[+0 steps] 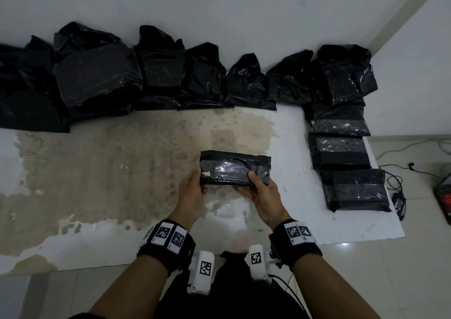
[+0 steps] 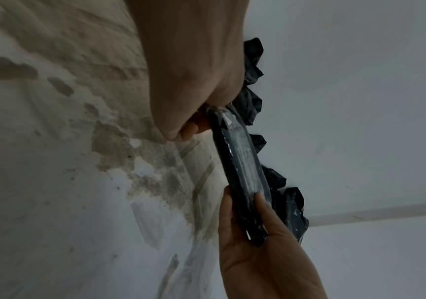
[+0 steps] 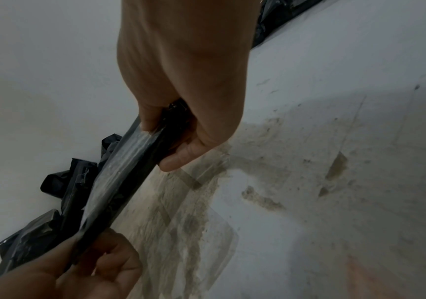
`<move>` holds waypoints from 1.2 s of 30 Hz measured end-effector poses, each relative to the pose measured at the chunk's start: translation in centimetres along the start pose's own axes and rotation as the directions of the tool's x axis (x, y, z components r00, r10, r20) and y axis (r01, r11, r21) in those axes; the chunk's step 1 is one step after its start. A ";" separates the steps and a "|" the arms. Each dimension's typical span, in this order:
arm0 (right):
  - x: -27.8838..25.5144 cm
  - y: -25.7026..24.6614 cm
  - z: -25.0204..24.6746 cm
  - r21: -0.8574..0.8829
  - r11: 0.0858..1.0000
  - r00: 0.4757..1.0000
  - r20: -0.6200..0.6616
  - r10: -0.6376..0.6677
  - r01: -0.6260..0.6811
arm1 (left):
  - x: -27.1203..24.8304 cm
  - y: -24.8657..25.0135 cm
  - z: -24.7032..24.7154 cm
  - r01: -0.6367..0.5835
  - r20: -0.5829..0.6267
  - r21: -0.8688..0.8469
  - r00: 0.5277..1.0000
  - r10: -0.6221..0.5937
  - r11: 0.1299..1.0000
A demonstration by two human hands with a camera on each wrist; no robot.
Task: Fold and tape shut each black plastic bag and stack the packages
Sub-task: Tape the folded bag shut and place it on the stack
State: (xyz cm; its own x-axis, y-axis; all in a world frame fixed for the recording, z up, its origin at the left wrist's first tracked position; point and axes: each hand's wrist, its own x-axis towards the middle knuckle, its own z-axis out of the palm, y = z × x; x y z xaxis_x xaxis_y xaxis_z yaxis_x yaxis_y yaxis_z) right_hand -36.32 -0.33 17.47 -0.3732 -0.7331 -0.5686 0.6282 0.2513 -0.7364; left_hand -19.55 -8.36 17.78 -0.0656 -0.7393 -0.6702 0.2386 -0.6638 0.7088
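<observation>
Two hands, one taped package held above the table.

Just below frame centre, the package (image 1: 234, 171) is gripped at its ends by the left hand (image 1: 191, 195) and right hand (image 1: 264, 198), thumbs on the taped face. Its long axis runs left to right, tape side up. Slippage is a risk: glossy film, end-only grips. A skewed placement on the packages (image 1: 341, 151) at right could be caused.

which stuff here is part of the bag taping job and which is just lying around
Job:
- taped package, held by left hand and right hand
- unfolded black bags along the wall
- finished packages at the table's right edge

Lying about:
- cables on the floor
- red-lit device, partly out of view
</observation>
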 end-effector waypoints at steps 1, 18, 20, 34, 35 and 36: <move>0.0 0.0 0.0 0.006 1.000 1.000 -0.004 0.001 -0.001 | -0.1 0.1 0.0 0.004 -0.002 -0.032 1.000 -0.004 0.999; 0.2 -0.5 -0.5 -0.046 0.998 0.999 -0.020 -0.033 0.032 | 0.0 -0.5 0.5 -0.363 0.176 0.645 0.927 0.332 0.673; 0.2 -0.5 -0.6 -0.042 0.999 0.999 -0.029 -0.031 0.029 | 0.1 -0.3 0.9 -0.262 0.118 0.536 0.965 0.235 0.802; 0.0 -1.2 -0.9 -0.105 0.993 0.999 -0.014 -0.047 0.045 | -0.4 -0.6 3.0 -0.296 0.137 0.406 0.955 0.262 0.865; 0.0 -1.3 -0.9 -0.119 0.992 0.998 -0.014 -0.054 0.052 | -0.4 -0.7 3.1 -0.310 0.115 0.441 0.950 0.289 0.842; 0.0 -1.5 -0.9 -0.134 0.989 0.998 -0.013 -0.063 0.061 | -0.3 -0.8 3.3 -0.287 0.085 0.462 0.956 0.280 0.839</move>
State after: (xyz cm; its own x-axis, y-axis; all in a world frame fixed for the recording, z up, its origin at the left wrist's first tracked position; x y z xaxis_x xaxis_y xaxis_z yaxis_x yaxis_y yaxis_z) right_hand -37.87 -0.15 18.23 -0.4209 -0.7394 -0.5255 0.5073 0.2885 -0.8121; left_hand -22.87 -7.98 18.20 -0.0783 -0.9026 -0.4232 -0.2286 -0.3970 0.8889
